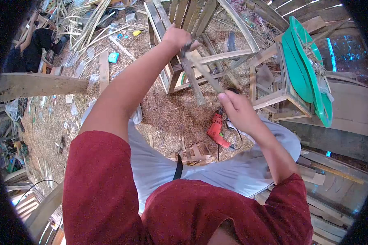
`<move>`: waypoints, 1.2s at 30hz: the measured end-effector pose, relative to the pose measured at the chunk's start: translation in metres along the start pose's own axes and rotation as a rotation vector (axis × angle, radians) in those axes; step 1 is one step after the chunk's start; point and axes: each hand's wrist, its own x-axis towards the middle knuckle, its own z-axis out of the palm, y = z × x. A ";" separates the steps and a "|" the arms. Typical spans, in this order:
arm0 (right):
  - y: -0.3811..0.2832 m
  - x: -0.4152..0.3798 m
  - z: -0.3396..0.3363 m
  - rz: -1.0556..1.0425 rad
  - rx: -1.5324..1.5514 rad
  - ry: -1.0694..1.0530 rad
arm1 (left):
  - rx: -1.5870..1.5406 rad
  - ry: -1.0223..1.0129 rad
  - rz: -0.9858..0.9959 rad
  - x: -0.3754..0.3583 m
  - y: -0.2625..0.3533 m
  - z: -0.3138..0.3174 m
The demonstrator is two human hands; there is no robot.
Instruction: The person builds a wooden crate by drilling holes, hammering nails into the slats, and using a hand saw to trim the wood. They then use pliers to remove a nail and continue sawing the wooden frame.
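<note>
A wooden frame (229, 56) is standing on the floor (163, 126) in front of the person, its slatted side facing away at the top of the view. A short slat (195, 83) is slanting down from its near corner.

The left hand (178, 37) is resting on the frame's upper corner, its fingers partly curled over the wood; whether the fingertips are pinching anything small is unclear. The right hand (238, 109) is closing around the lower end of a hammer (208, 76), thumb lying along the pale handle. The hammer's dark head is sitting right by the left hand, over the corner; whether it is touching the wood cannot be told.

Below the right hand, a red drill (218, 130) is lying on the floor between the person's legs, its black cord curling beside it. Wood offcuts (197, 153) are lying nearer the body, close to a black strap (178, 166).

To the right, a second wooden frame (270, 99) is standing beside green panels (300, 67) that are leaning upright against it. Shavings are covering the floor, and thin strips (88, 30) are heaping up at the upper left, near another person (41, 41) in dark clothing.
</note>
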 end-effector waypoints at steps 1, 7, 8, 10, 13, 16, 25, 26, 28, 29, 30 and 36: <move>0.004 0.002 0.001 -0.009 -0.042 -0.025 | 0.002 -0.007 -0.012 -0.002 0.003 -0.004; -0.026 -0.001 -0.012 0.041 0.038 0.001 | -0.023 0.022 0.001 -0.001 0.000 0.003; -0.020 0.001 -0.011 0.037 -0.014 -0.033 | -0.035 -0.009 0.004 -0.001 0.001 -0.001; -0.009 0.007 -0.010 0.024 -0.118 -0.096 | -0.039 -0.024 0.012 -0.003 0.003 -0.005; -0.024 0.006 -0.023 0.142 -0.050 -0.141 | -0.042 0.020 0.020 -0.005 0.000 -0.006; -0.050 0.005 -0.033 0.121 0.008 -0.071 | -0.093 0.034 0.021 -0.003 -0.001 0.002; -0.049 0.012 -0.043 0.168 -0.064 -0.129 | -0.092 0.026 0.034 -0.007 0.000 0.002; -0.050 0.013 -0.041 0.145 -0.072 -0.112 | -0.113 0.030 0.033 -0.004 -0.003 0.006; -0.053 0.015 -0.037 0.091 -0.085 -0.074 | -0.206 0.085 -0.011 -0.005 0.001 0.008; -0.049 0.016 -0.038 0.092 -0.136 -0.129 | -0.146 0.051 0.003 -0.005 0.000 0.008; -0.043 0.018 -0.040 0.093 -0.189 -0.183 | -0.086 0.019 0.017 -0.009 0.002 -0.007; -0.062 0.017 -0.046 0.124 -0.150 -0.162 | -0.047 0.052 0.074 -0.011 0.003 -0.005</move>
